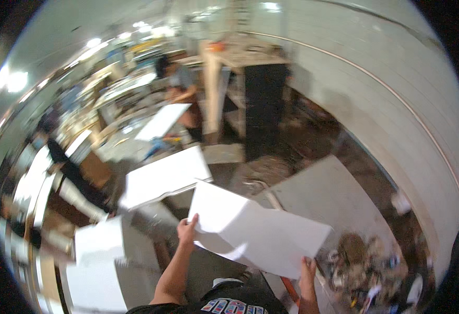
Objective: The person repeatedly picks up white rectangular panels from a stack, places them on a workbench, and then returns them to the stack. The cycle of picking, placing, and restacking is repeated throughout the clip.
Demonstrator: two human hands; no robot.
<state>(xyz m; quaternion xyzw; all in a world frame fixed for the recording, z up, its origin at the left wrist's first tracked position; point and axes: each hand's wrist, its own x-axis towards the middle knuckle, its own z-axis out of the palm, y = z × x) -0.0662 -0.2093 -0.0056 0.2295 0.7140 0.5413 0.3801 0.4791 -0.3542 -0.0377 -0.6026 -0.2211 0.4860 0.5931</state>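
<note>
White panel held up between both hands, beside the grey desk.
Left hand (188,230) pinches the white panel (263,235) at its left edge; right hand (307,268) pinches it low, by its near right corner. Panel is off any support, tilted, covering part of the grey desk's (339,191) left edge in this view. Mixed clutter (357,269) lies at the desk's near end, toward the right edge — small pieces, too blurred to sort. A second white panel (164,175) lies just past the held one's far left corner — cannot tell if touching.
</note>
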